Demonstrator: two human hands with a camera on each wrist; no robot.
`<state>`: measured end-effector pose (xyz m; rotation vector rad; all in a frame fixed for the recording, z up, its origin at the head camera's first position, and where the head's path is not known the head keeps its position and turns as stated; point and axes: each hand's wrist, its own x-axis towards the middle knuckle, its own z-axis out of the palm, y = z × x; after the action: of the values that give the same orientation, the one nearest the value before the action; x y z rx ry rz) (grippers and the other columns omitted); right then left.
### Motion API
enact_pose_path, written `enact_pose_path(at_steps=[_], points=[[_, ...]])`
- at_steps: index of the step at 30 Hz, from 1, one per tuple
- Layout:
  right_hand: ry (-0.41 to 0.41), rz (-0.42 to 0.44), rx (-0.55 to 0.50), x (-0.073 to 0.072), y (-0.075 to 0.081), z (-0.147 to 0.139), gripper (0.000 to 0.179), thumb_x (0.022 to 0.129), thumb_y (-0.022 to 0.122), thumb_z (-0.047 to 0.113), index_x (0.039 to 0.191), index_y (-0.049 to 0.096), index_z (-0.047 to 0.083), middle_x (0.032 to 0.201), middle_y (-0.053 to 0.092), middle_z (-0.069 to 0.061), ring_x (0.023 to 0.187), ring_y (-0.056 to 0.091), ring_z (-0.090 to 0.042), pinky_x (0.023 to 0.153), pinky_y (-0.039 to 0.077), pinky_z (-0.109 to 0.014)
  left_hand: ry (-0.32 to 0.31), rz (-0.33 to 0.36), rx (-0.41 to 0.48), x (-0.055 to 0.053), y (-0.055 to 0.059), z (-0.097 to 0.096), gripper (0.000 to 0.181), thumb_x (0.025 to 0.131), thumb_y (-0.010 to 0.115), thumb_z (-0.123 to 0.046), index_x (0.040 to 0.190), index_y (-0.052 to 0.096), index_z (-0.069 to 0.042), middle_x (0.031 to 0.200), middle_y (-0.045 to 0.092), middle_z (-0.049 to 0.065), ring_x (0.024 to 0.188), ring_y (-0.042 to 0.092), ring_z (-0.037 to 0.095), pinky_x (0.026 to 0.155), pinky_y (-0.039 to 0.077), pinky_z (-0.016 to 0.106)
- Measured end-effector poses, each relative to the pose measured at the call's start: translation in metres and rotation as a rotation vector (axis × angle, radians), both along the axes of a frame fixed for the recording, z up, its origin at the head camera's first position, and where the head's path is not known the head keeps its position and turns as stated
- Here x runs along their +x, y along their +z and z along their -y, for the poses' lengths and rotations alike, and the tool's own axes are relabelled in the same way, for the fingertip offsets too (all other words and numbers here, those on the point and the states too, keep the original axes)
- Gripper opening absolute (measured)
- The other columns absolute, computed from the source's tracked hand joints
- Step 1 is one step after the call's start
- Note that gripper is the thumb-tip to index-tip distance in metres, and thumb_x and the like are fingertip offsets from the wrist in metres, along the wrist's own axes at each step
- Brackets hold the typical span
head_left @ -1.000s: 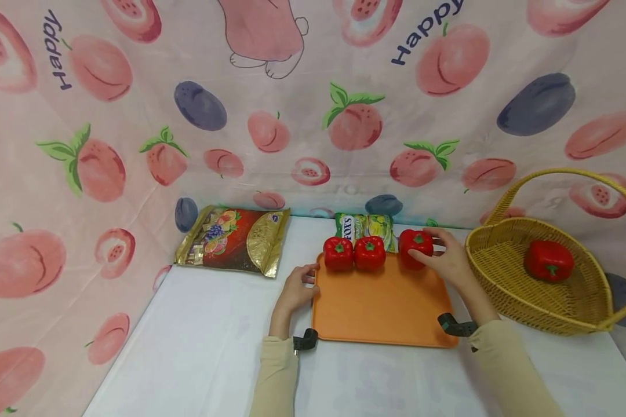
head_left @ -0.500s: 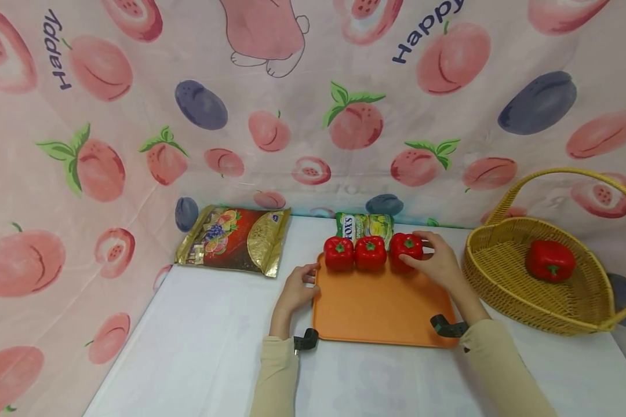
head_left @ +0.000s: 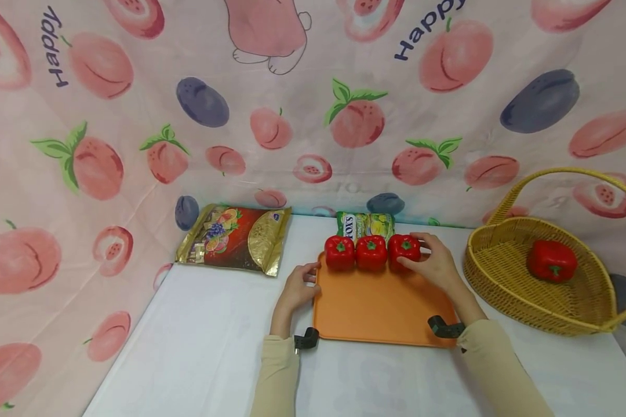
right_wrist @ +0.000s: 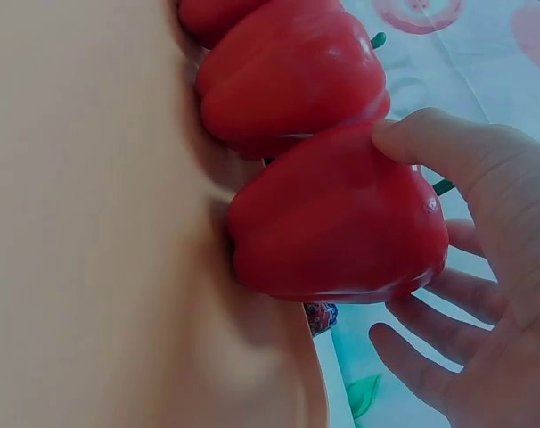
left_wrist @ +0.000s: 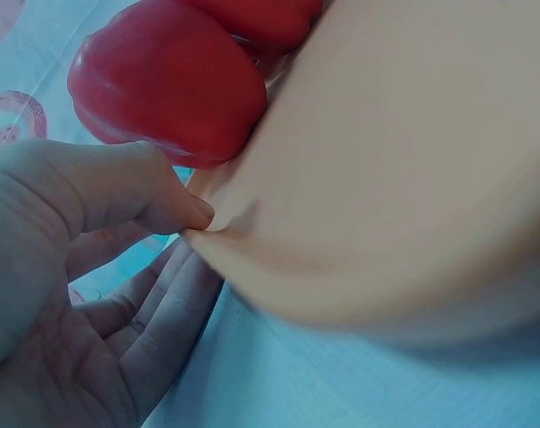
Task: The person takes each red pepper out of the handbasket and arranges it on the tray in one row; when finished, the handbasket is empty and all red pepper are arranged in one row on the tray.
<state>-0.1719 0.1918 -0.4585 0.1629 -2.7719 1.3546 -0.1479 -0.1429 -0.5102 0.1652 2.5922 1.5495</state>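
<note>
Three red bell peppers stand side by side along the far edge of an orange tray (head_left: pixel 381 310). At the left end is one pepper (head_left: pixel 339 255), beside the middle pepper (head_left: pixel 371 255). My right hand (head_left: pixel 438 267) holds the right-end pepper (right_wrist: pixel 337 223), its thumb on the near side and its fingers behind. In the right wrist view this pepper lies against the middle one. My left hand (head_left: pixel 294 288) pinches the tray's left rim (left_wrist: pixel 212 245) between thumb and fingers, just below the left-end pepper.
A yellow wicker basket (head_left: pixel 501 304) with a tall handle stands at the right, another red bell pepper (head_left: pixel 552 260) inside it. Behind the row lies a green candy bag (head_left: pixel 366 224). A gold and red candy bag (head_left: pixel 235 238) is at the back left, near the fruit-print cloth.
My right hand has slid the right-end pepper leftward, closing the gap to the middle pepper. The left hand has stayed at the tray's left rim.
</note>
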Motion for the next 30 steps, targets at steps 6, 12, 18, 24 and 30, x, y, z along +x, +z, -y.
enact_pose_path(at_steps=[6, 12, 18, 24, 30], points=[[0.006, 0.005, -0.008, 0.0002, 0.0002, 0.0019, 0.073, 0.083, 0.08, 0.026, 0.141, 0.045, 0.0, 0.136, 0.046, -0.024, 0.125, 0.046, -0.042, 0.099, 0.044, -0.055, -0.005, -0.007, 0.0, -0.0002, 0.0003, 0.0002, 0.057, 0.076, 0.067, 0.004, 0.132, 0.06, -0.003, 0.115, 0.059, 0.014, 0.101, 0.062, 0.027, 0.083, 0.053, 0.038], [0.003, 0.024, -0.024, 0.002, 0.0017, 0.002, 0.073, 0.084, 0.079, 0.029, 0.142, 0.045, 0.001, 0.136, 0.046, -0.024, 0.124, 0.047, -0.044, 0.098, 0.045, -0.056, -0.005, -0.009, 0.005, -0.0004, 0.0, 0.0002, 0.057, 0.076, 0.066, 0.005, 0.132, 0.06, -0.002, 0.114, 0.059, 0.014, 0.1, 0.063, 0.028, 0.083, 0.053, 0.038], [-0.02, 0.023, -0.022, 0.0019, 0.0015, 0.0034, 0.071, 0.085, 0.078, 0.029, 0.141, 0.045, 0.001, 0.134, 0.047, -0.025, 0.121, 0.049, -0.044, 0.096, 0.047, -0.055, -0.007, -0.002, -0.002, -0.0011, -0.0001, 0.0006, 0.057, 0.077, 0.067, 0.005, 0.133, 0.06, -0.003, 0.115, 0.059, 0.014, 0.1, 0.062, 0.027, 0.082, 0.053, 0.037], [-0.057, -0.006, -0.019, 0.0009, -0.0006, 0.0078, 0.069, 0.085, 0.078, 0.029, 0.138, 0.047, -0.001, 0.133, 0.046, -0.025, 0.12, 0.048, -0.041, 0.096, 0.047, -0.054, -0.014, -0.006, 0.0, -0.0005, 0.0007, 0.0004, 0.057, 0.076, 0.066, 0.005, 0.132, 0.06, -0.002, 0.115, 0.059, 0.014, 0.099, 0.062, 0.027, 0.081, 0.053, 0.036], [-0.07, 0.008, -0.031, 0.0013, -0.0004, 0.0101, 0.068, 0.085, 0.077, 0.031, 0.138, 0.047, 0.0, 0.134, 0.047, -0.025, 0.116, 0.052, -0.043, 0.094, 0.049, -0.053, -0.009, -0.004, 0.002, -0.0006, 0.0003, 0.0004, 0.057, 0.075, 0.066, 0.005, 0.132, 0.06, -0.003, 0.114, 0.059, 0.014, 0.099, 0.062, 0.027, 0.082, 0.053, 0.037]])
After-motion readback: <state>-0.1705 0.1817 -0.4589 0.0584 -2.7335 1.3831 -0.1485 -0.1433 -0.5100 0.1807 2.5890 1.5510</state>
